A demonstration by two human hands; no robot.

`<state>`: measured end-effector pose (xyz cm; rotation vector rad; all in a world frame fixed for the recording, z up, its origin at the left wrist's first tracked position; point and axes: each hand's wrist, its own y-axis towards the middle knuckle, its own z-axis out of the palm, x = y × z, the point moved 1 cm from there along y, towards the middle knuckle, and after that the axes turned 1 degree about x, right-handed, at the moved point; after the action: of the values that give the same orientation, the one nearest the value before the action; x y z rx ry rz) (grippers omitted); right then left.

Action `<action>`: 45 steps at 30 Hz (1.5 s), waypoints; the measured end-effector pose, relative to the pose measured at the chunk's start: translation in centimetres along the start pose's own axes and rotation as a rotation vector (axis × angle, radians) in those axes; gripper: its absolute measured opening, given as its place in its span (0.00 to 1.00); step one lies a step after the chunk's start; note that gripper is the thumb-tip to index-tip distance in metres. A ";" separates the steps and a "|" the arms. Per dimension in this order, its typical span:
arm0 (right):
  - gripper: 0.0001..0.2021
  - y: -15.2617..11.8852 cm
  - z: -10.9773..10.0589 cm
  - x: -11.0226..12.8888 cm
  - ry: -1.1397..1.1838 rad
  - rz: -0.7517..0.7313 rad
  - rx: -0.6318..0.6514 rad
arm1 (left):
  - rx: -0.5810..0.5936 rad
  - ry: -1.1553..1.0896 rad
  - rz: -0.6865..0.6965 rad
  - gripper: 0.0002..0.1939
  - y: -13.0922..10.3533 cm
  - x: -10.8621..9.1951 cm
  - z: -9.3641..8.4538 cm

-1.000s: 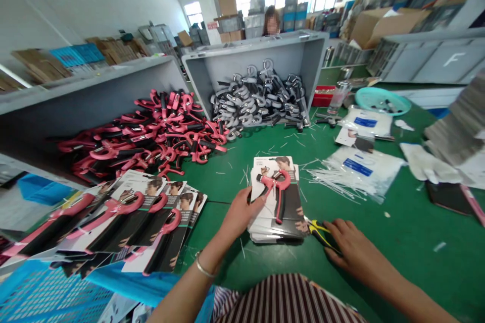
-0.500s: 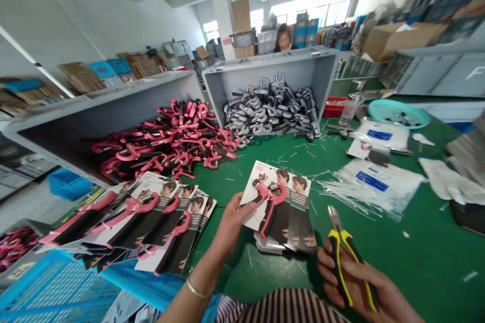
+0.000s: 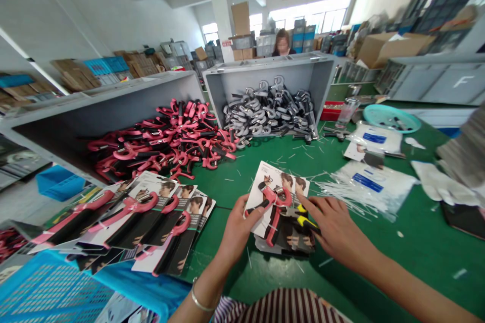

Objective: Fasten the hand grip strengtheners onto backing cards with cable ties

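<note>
My left hand (image 3: 239,227) grips the left edge of a printed card that bears a pink hand grip (image 3: 278,199), its thumb over one handle. Beneath it lie more cards (image 3: 265,246) in a stack. My right hand (image 3: 333,222) is closed around yellow-and-black pliers (image 3: 305,218), whose metal jaws lie over the card close to the pink grip. One finger of that hand stretches along the card's right side. To the left, several cards with pink grips (image 3: 140,207) overlap in a pile.
Behind are a grey bin of pink grips (image 3: 182,136) and a grey bin of grey grips (image 3: 269,111). White zip ties (image 3: 348,189), plastic bags (image 3: 382,186), a turquoise plate (image 3: 392,117) and a glove (image 3: 441,181) lie right. A blue crate (image 3: 49,287) stands front left. A person (image 3: 283,43) is beyond.
My right hand has moved left and up with the pliers, from beside the stack onto the held card. The pliers now point left. The pink grip has shifted slightly on its card.
</note>
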<state>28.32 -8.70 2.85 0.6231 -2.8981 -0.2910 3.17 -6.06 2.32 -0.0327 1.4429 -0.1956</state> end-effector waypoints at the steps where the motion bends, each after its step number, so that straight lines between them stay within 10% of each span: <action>1: 0.34 0.1 0.2 0.2 0.009 0.007 -0.002 | 0.006 0.011 0.001 0.24 0.0 0.1 0.0; 29: 0.17 0.2 0.6 -1.1 0.092 0.044 0.160 | -0.083 0.016 0.049 0.22 0.0 0.7 1.6; 36: 0.18 -1.8 -0.4 0.1 0.228 -0.343 0.345 | -0.103 -0.034 0.037 0.20 2.0 0.6 0.6; 45: 0.18 -1.9 2.4 4.0 0.489 0.199 0.081 | -0.289 -0.280 0.189 0.21 1.9 0.2 2.8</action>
<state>25.03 -11.74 0.58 0.3494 -2.4782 0.0085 6.17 -4.51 2.23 -0.1531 1.1764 0.1685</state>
